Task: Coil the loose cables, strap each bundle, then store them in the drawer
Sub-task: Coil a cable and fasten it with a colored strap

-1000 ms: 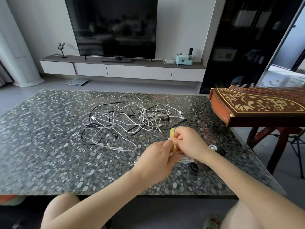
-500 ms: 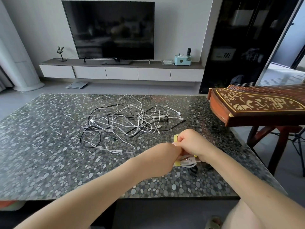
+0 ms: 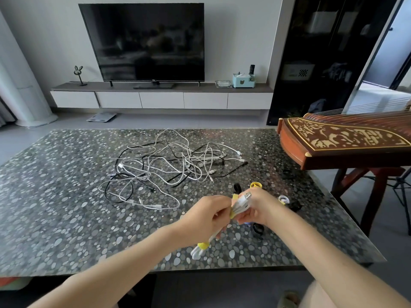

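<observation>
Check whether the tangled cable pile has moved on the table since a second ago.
No. The tangled cable pile keeps its shape and place against the far edge of the table; only the camera shifted.

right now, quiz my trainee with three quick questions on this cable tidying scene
1. True or false: only the left hand holds the coiled white cable bundle.
2. The narrow strap round that bundle is: A black, B yellow, C red.
3. Fill in: the tangle of loose cables on the pebble-patterned table top is white and ___.
Key: 1 false, the right hand grips it too; 2 B; 3 black.
</observation>
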Motion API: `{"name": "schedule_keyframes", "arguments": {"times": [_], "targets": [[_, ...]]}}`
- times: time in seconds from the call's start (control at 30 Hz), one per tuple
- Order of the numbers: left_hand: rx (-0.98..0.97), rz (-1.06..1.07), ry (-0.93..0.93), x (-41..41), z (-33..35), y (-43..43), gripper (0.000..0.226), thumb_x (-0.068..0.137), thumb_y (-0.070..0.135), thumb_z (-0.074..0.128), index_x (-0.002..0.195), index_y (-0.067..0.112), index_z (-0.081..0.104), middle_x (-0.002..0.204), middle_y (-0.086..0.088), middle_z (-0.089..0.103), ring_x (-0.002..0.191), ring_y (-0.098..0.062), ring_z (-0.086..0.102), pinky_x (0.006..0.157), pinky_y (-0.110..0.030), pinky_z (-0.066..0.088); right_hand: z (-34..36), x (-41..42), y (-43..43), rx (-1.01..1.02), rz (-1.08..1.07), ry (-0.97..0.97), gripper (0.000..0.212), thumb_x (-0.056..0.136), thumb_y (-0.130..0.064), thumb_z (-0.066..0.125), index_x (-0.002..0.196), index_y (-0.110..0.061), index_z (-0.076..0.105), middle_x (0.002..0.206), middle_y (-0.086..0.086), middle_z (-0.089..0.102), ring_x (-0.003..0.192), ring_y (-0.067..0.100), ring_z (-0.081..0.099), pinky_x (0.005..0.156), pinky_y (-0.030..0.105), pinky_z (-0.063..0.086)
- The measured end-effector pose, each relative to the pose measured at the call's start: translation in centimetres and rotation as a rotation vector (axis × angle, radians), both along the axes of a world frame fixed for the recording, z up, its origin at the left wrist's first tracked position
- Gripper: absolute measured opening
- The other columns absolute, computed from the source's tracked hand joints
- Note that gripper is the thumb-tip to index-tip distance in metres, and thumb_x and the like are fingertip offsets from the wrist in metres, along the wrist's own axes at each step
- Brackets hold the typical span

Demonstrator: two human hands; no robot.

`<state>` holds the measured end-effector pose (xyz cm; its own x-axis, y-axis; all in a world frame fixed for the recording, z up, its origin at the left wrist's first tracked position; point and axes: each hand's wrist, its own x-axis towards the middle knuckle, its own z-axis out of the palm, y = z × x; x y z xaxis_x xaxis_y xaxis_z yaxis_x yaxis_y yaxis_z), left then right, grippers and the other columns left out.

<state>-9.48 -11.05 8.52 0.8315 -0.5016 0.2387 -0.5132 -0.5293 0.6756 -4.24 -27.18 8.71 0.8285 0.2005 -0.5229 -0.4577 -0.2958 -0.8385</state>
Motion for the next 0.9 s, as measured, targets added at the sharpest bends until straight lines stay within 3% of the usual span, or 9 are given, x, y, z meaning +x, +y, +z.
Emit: {"name": "schedule_keyframes", "arguments": {"times": [0.07, 0.13, 0.23, 0.4, 0.5, 0.63, 0.7, 0.77, 0.9], "targets": [[-0.074, 0.067, 0.026, -0.6, -1.2, -0.1, 0.025, 0.094, 0.000, 0.042, 0.069, 0.007, 0.043, 0.071, 0.004, 0.049, 0.062, -0.008, 0.066, 0.045, -0.023, 0.050, -1.1, -0.4, 0.1, 0.117, -0.055, 0.088, 0.050, 0.092, 0.005, 0.029, 0.055, 0.000, 0.062, 0.047, 0.011, 0.061, 0.034, 0.015, 0.055, 0.035, 0.019, 0.043], [-0.091, 0.107, -0.009, -0.9, -2.2, -0.1, 0.024, 0.095, 0.003, 0.044, 0.071, 0.007, 0.044, 0.073, 0.003, 0.048, 0.066, -0.004, 0.062, 0.050, -0.015, 0.049, -1.7, -0.8, 0.1, 0.251, -0.126, 0.169, 0.051, 0.090, 0.009, 0.030, 0.051, 0.002, 0.062, 0.047, 0.012, 0.060, 0.032, 0.015, 0.054, 0.034, 0.018, 0.043], [0.006, 0.150, -0.141, -1.0, -3.3, -0.2, 0.020, 0.095, 0.005, 0.047, 0.075, 0.005, 0.047, 0.073, -0.002, 0.049, 0.061, -0.016, 0.051, 0.053, -0.025, 0.045, -2.4, -1.0, 1.1, 0.369, -0.245, 0.261, 0.064, 0.092, 0.009, 0.029, 0.035, 0.001, 0.058, 0.043, 0.012, 0.057, 0.029, 0.017, 0.052, 0.033, 0.018, 0.044], [0.041, 0.153, -0.225, -1.8, -4.1, -0.2, 0.018, 0.098, 0.016, 0.044, 0.084, 0.005, 0.050, 0.078, 0.000, 0.050, 0.061, -0.015, 0.046, 0.054, -0.031, 0.041, -2.5, -1.5, 2.3, 0.384, -0.303, 0.318, 0.070, 0.097, 0.003, 0.026, 0.032, 0.001, 0.053, 0.035, 0.007, 0.047, 0.022, 0.012, 0.041, 0.029, 0.014, 0.037], [0.057, 0.168, -0.237, -1.9, -4.1, 0.2, 0.022, 0.095, 0.025, 0.052, 0.094, 0.004, 0.056, 0.088, -0.001, 0.057, 0.068, -0.017, 0.055, 0.061, -0.028, 0.047, -2.4, -1.5, 2.7, 0.354, -0.331, 0.320, 0.065, 0.097, 0.001, 0.028, 0.037, 0.000, 0.054, 0.035, 0.007, 0.047, 0.022, 0.014, 0.043, 0.028, 0.016, 0.037], [0.020, 0.227, -0.284, -1.7, -3.9, 0.6, 0.018, 0.096, 0.015, 0.051, 0.084, 0.003, 0.056, 0.078, 0.006, 0.050, 0.060, -0.011, 0.045, 0.054, -0.022, 0.040, -1.9, -1.1, 3.3, 0.472, -0.443, 0.370, 0.043, 0.097, 0.007, 0.033, 0.060, 0.004, 0.055, 0.040, 0.010, 0.050, 0.024, 0.015, 0.045, 0.028, 0.018, 0.040], [-0.057, 0.313, -0.174, -1.5, -4.0, 0.7, 0.020, 0.097, 0.012, 0.049, 0.078, 0.009, 0.054, 0.072, 0.001, 0.055, 0.060, -0.016, 0.052, 0.057, -0.034, 0.047, -1.7, -1.2, 3.2, 0.592, -0.491, 0.396, 0.037, 0.095, 0.009, 0.036, 0.063, 0.007, 0.056, 0.043, 0.014, 0.052, 0.027, 0.018, 0.050, 0.030, 0.020, 0.044], [-0.288, 0.415, 0.063, -1.5, -3.7, 0.5, 0.024, 0.097, 0.010, 0.049, 0.074, 0.013, 0.055, 0.068, -0.005, 0.063, 0.061, -0.018, 0.062, 0.059, -0.040, 0.054, -1.5, -1.8, 2.9, 0.699, -0.514, 0.380, 0.027, 0.093, 0.010, 0.042, 0.071, 0.009, 0.056, 0.046, 0.017, 0.057, 0.033, 0.021, 0.057, 0.033, 0.025, 0.049], [-0.756, 0.386, 0.485, -1.2, -2.3, 0.6, 0.018, 0.099, 0.015, 0.046, 0.090, 0.006, 0.059, 0.080, -0.010, 0.071, 0.066, -0.018, 0.066, 0.054, -0.027, 0.051, -1.6, -3.3, 1.7, 0.932, -0.483, 0.294, 0.007, 0.083, 0.005, 0.059, 0.079, 0.008, 0.062, 0.059, 0.016, 0.064, 0.047, 0.021, 0.065, 0.043, 0.029, 0.055]]}}
